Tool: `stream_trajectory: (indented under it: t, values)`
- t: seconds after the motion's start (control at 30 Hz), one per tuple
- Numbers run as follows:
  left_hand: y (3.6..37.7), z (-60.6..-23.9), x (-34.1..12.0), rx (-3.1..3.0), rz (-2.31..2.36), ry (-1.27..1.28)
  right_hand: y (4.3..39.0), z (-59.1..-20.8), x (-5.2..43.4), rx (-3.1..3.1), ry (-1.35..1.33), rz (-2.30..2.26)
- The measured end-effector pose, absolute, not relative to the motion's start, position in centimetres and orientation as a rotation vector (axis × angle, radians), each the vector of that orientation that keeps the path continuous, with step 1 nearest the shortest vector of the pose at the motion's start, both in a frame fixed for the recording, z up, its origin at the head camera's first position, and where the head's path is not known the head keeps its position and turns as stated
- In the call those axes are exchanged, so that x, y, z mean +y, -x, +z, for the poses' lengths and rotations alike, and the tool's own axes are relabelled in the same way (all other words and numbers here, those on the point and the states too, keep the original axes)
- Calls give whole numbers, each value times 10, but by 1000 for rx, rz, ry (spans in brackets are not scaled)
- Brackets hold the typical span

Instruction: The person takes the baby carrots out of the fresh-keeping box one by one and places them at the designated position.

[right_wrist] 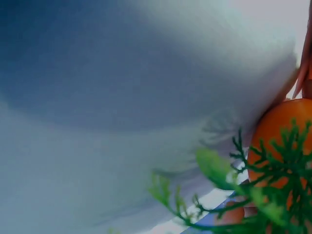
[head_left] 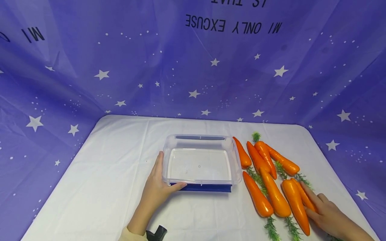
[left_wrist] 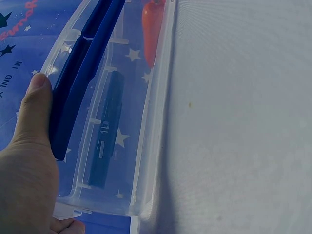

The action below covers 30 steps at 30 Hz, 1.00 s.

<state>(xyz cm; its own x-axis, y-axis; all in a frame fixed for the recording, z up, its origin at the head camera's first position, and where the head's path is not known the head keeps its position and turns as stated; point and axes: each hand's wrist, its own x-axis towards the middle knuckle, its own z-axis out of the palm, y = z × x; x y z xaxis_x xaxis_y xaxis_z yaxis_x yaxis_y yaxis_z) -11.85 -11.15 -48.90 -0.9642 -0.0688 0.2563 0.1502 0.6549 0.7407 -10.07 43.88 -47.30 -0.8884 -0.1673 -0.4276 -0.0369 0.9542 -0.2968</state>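
Observation:
A clear plastic box (head_left: 197, 165) with blue latches stands on the white cloth, and nothing lies in it. My left hand (head_left: 156, 187) grips its near left corner, thumb over the front edge. In the left wrist view, that thumb presses beside a blue latch (left_wrist: 80, 73). At the right, my right hand (head_left: 330, 214) holds an orange toy carrot (head_left: 307, 200) between thumb and fingers. The right wrist view shows this carrot's rounded end (right_wrist: 273, 131) and green leaves (right_wrist: 287, 170) close up; most of the hand is outside that view.
Several other toy carrots (head_left: 256, 194) with green tops lie in a loose group to the right of the box. One carrot (head_left: 242, 154) lies right beside the box wall. A starry purple curtain (head_left: 193, 67) surrounds the table's back and sides. A black object (head_left: 158, 232) shows at my left wrist.

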Motion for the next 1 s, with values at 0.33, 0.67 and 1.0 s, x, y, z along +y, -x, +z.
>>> stream_trajectory:
  t: [0.33,0.67,1.0]
  values:
    - [118,-488,-110,-2611,-1212,70,104,-461,435,2779,36,-320]
    - [117,-481,-112,-2662,-1197,44,106,-419,386,3007,137,-326]
    - [118,-475,-111,-2722,-1112,45,109,-391,313,3144,287,-337]
